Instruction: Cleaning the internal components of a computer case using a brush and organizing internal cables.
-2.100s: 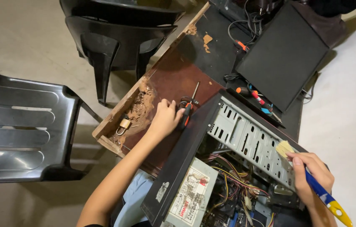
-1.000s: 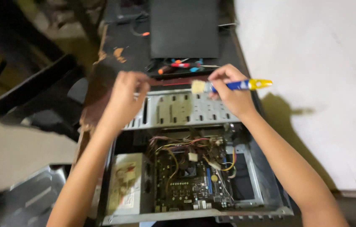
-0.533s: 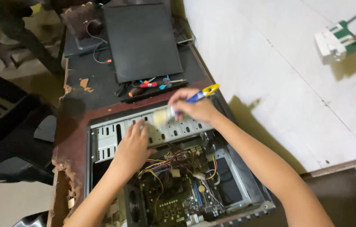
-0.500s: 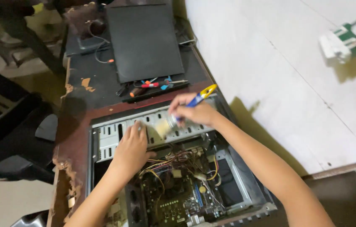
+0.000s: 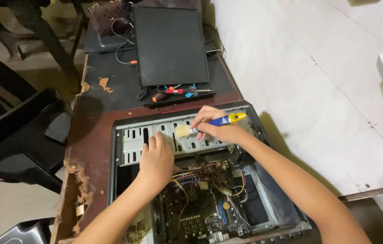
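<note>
From the head view I see a small paintbrush with a blue-and-yellow handle and pale bristles [image 5: 209, 124], its bristles on the perforated grey metal drive cage [image 5: 173, 135] of the open black computer case [image 5: 263, 180] on the worn brown surface [image 5: 92, 140]. My right hand [image 5: 218, 129] grips the handle, arm stretched forward. My left hand [image 5: 156, 160] rests flat, fingers loosely spread, on the cage.

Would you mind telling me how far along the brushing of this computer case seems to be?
Done: the case lies open on the desk, its black side panel set aside by the screwdrivers. In hand: the right hand holds a brush to the metal drive cage, while the left hand rests on the cage. Left: the motherboard and cables below, away from the brush; dust there can't be judged.
</note>
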